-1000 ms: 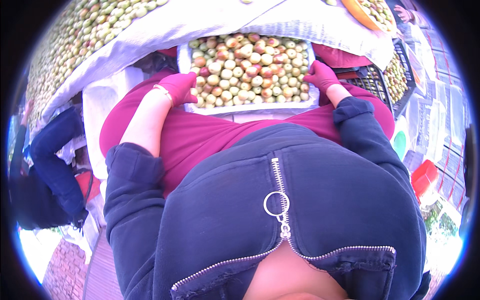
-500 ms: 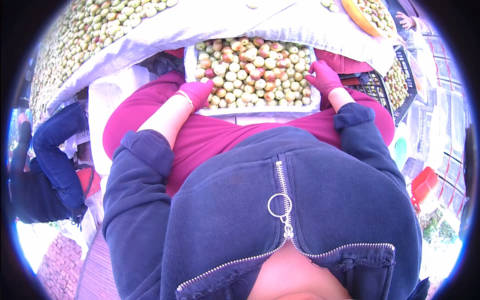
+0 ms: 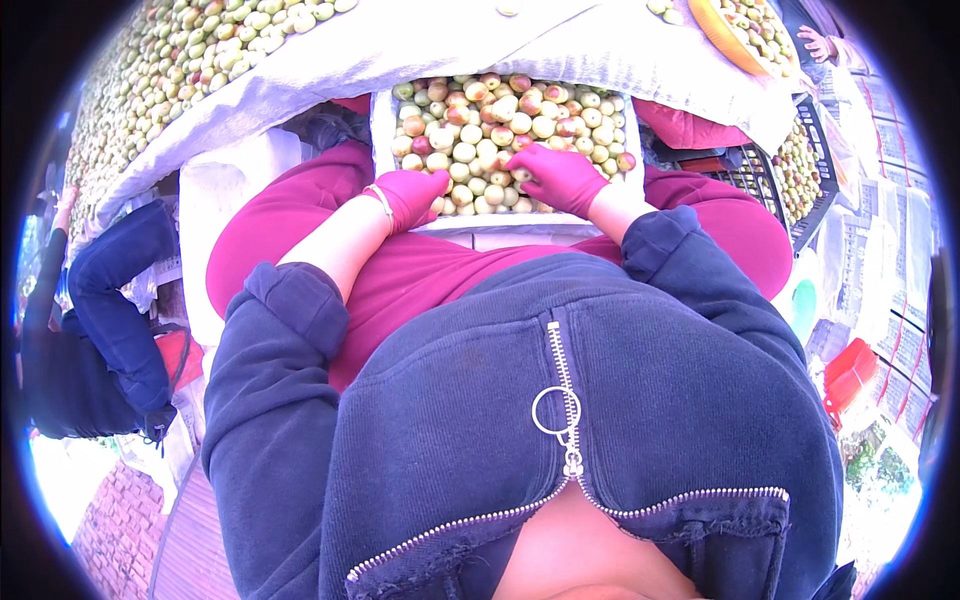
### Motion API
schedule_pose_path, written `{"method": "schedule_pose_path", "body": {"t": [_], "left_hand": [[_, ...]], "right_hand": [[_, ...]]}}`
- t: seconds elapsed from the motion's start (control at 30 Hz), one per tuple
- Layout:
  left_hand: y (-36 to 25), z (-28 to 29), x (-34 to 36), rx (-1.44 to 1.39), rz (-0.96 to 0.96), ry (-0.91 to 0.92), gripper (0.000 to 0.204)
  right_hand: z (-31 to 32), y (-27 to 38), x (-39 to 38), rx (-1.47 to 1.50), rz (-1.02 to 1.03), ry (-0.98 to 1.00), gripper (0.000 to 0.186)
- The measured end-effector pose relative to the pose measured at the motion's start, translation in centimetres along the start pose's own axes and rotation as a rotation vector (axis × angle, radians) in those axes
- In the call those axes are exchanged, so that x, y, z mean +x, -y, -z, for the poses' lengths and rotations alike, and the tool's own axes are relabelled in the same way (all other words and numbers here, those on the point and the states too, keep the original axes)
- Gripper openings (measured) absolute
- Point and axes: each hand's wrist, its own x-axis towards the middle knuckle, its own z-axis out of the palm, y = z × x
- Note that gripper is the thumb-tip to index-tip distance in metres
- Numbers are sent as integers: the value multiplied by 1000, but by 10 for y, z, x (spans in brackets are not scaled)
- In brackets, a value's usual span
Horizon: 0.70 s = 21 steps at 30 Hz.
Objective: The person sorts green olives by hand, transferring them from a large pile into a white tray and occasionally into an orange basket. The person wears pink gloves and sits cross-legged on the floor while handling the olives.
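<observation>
A white foam box full of round green jujubes with red-brown patches sits at my lap. My left hand, in a magenta glove, is over the box's near left part. Its fingers are closed in a pinch, and whatever they hold is hidden. The matching glove covers my right hand, low over the near middle of the jujubes. Its thumb and fingers close around a pale jujube at their tips. One redder jujube lies by the box's right wall.
Beyond the box, a white cloth edges a large heap of jujubes. To the far right stand an orange basin and a black crate with more jujubes. Another person's legs show at left, and someone's hand at upper right.
My right hand has moved left from the box's right wall onto the jujubes and closed on one. A redder jujube now lies by that wall. My left hand has shifted slightly right.
</observation>
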Motion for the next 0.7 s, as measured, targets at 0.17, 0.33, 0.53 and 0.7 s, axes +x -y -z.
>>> {"method": "schedule_pose_path", "body": {"t": [0.17, 0.33, 0.53, 0.7], "left_hand": [[-4, -2, 8, -63, -13, 36, 35], [-2, -5, 13, -213, -59, 50, 28], [-7, -2, 14, -140, -44, 25, 26], [-12, 8, 21, -130, 21, -54, 23]], "right_hand": [[9, -5, -4, 926, -279, -65, 35], [27, 2, -10, 1267, -293, -75, 35], [48, -5, -23, 759, -359, 18, 35], [42, -30, -52, 85, -272, 137, 38]]}}
